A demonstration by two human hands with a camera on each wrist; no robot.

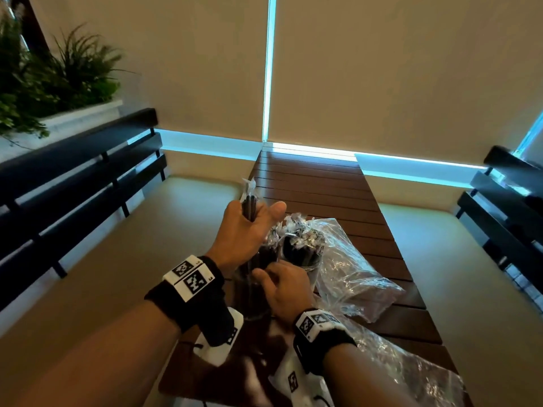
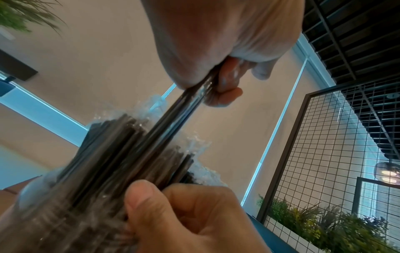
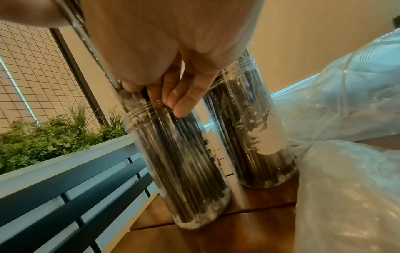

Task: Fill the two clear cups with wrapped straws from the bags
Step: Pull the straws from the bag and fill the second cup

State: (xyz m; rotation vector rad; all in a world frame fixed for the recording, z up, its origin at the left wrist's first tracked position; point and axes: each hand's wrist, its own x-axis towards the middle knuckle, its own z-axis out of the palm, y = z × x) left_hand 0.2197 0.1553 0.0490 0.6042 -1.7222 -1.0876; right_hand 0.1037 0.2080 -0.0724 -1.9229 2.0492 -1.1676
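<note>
Two clear plastic cups (image 3: 181, 164) packed with black wrapped straws (image 3: 255, 145) stand mid-desk (image 1: 338, 183), two crumpled bags (image 1: 352, 268) at four o'clock. Left hand (image 1: 244, 230) grips a raised straw bundle (image 2: 173, 119); right hand (image 1: 286, 286) pinches the nearer cup's straws.

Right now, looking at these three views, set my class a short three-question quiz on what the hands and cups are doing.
1. True or false: the left hand grips a small bundle of wrapped straws above the near cup.
2. Where are the right hand's fingers? A) in a plastic bag B) at the near cup's mouth C) flat on the table
3. Fill in: the far cup stands on the ____ table.

Key: 1 true; 2 B; 3 wooden.
</note>
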